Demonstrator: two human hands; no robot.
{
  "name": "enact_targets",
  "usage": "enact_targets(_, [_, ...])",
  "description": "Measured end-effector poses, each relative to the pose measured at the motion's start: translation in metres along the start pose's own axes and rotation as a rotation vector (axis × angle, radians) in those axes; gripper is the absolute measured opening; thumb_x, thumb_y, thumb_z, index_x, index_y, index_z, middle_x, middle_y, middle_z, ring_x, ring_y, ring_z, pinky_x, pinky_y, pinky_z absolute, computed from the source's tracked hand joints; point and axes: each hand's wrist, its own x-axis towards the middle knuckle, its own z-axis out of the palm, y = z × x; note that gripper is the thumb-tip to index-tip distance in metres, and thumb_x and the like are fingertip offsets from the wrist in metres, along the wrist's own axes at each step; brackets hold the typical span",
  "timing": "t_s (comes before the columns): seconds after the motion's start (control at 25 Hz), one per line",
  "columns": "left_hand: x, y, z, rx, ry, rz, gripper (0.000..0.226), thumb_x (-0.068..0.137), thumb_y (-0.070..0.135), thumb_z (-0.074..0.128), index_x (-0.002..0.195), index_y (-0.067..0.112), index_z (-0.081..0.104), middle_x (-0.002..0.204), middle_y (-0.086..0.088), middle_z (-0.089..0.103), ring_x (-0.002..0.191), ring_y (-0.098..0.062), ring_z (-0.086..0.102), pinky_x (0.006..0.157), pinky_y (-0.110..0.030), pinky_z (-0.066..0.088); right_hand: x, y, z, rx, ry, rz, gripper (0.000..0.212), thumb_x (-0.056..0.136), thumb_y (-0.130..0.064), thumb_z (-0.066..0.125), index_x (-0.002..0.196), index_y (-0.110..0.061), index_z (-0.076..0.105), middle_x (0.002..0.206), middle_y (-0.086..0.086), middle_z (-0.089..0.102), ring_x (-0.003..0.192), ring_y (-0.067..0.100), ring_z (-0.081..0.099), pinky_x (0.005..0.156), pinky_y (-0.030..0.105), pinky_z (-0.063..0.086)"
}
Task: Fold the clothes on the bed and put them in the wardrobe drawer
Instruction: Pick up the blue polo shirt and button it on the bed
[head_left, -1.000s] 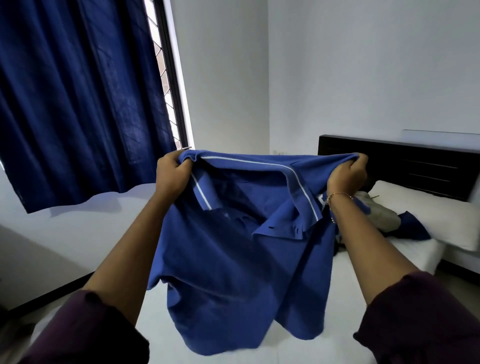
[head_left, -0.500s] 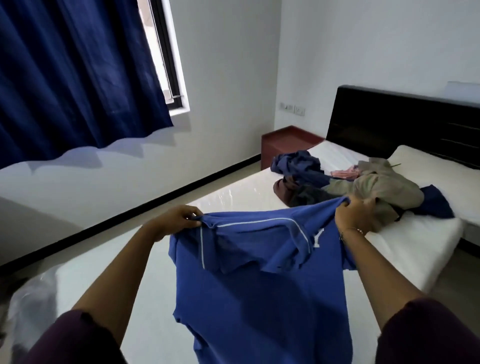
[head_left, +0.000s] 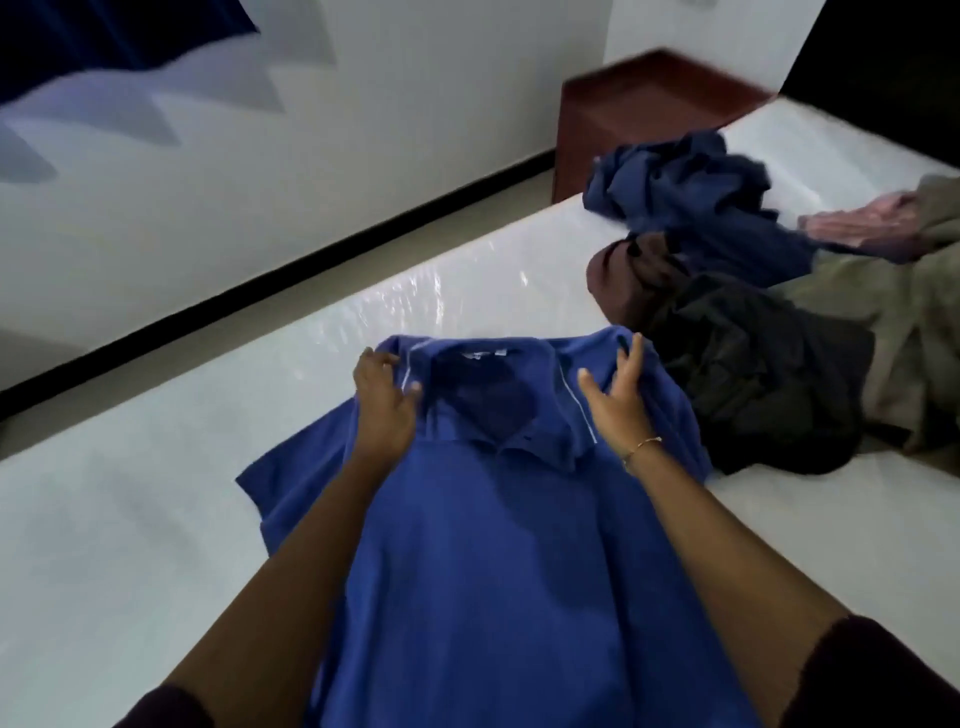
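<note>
Two hands (head_left: 384, 400) on polo shirt (head_left: 498, 545)

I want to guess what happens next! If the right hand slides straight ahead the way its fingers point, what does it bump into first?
Probably the dark garment at the near edge of the clothes pile, just past the blue polo shirt shoulder where the right hand rests; depth is unclear.

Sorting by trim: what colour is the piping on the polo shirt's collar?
White piping on the blue polo shirt, clearest in the head view.
</note>
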Motion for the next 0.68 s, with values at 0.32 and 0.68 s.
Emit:
enact_targets(0.32, [-0.047,-0.096,0.127,0.319,-0.130,0.114,0.089,0.073,0.073,0.043,0.124,0.000,0.047,0.153,-0.025,0.013,0.143,-0.036,0.000,0.114,-0.050,0.011,0.007,0.130,0.060,-0.629,0.007,-0.339,0.096,0.070,-0.074,0.043,0.146,-0.021,0.020,0.153,0.020,0.017,0.139,0.030,0.012,0.112,0.050,0.012])
enact_targets(0.68, [-0.043,-0.113,0.153,0.439,0.083,0.257,0.064,0.079,0.056,0.050,0.121,0.008,0.045,0.148,-0.030,0.024,0.140,-0.041,0.010,0.114,-0.047,0.012,0.017,0.150,0.072,-0.585,0.195,-0.475,0.081,0.083,-0.071,0.033,0.134,-0.009,0.036,0.144,0.027,0.034,0.135,0.036,0.022,0.113,0.036,0.005])
